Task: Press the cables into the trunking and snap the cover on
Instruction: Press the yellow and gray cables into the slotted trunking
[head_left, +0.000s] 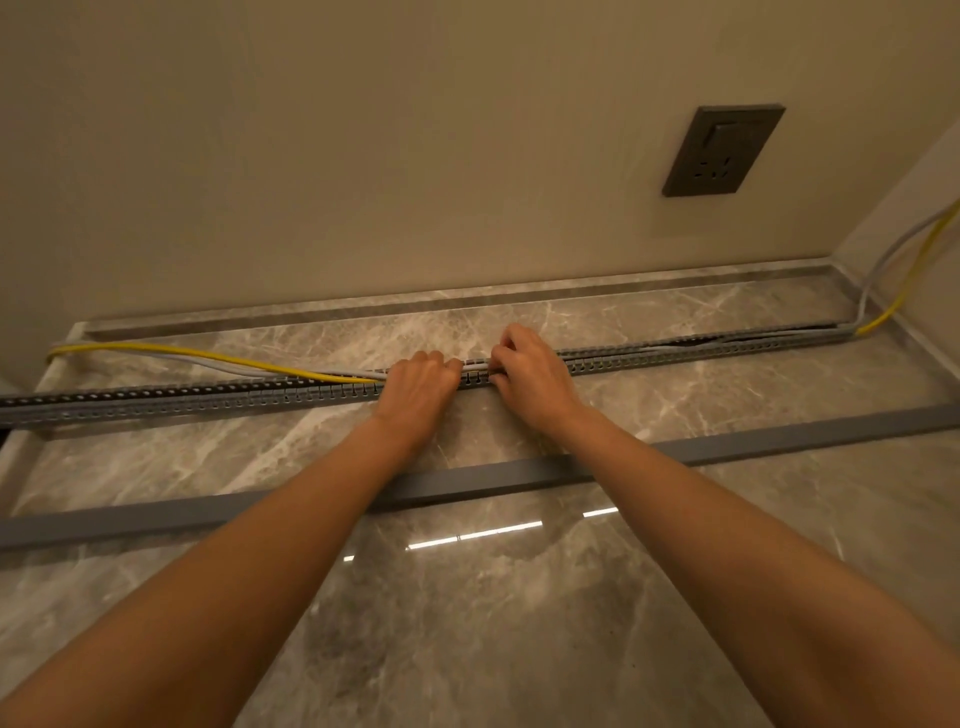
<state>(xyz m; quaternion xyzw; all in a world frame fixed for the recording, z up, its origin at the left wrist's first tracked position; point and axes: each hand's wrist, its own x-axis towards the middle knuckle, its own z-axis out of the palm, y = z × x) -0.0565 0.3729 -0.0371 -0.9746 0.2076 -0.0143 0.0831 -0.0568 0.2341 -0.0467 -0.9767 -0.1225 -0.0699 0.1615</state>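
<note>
A long grey slotted trunking (208, 400) lies across the marble floor near the wall. A yellow cable (208, 356) and a grey cable (228, 367) lie outside it on the left and enter the channel at the middle. To the right of my hands they run inside the trunking. My left hand (421, 387) is curled over the trunking where the cables enter. My right hand (530, 376) sits just to its right, fingertips pinched down on the cables in the channel. The flat grey cover (467, 480) lies loose on the floor, nearer to me, under my forearms.
The cables leave the trunking's right end (852, 332) and climb the corner of the wall (914, 260). A dark wall socket (722, 150) is above on the right. A low marble skirting (467, 296) runs behind the trunking.
</note>
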